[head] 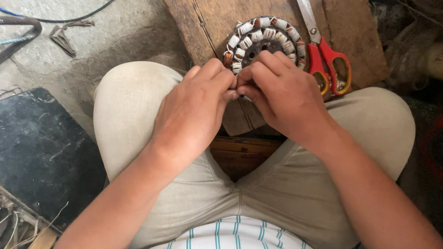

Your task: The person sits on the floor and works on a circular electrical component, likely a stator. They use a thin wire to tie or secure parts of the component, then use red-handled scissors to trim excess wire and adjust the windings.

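Fingers [230, 82] of both hands are pinched together at the near rim of the stator [263, 42], which lies on the board [210, 6]; what is gripped cannot be told. A fine winding wire could be snapped by overpulling, or coils nicked.

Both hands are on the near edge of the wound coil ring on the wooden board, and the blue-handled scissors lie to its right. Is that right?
Not quite: the scissors have red handles, not blue. The rest holds. In the head view the left hand and right hand meet at the near edge of the wound coil ring on the wooden board, with the scissors lying to its right.
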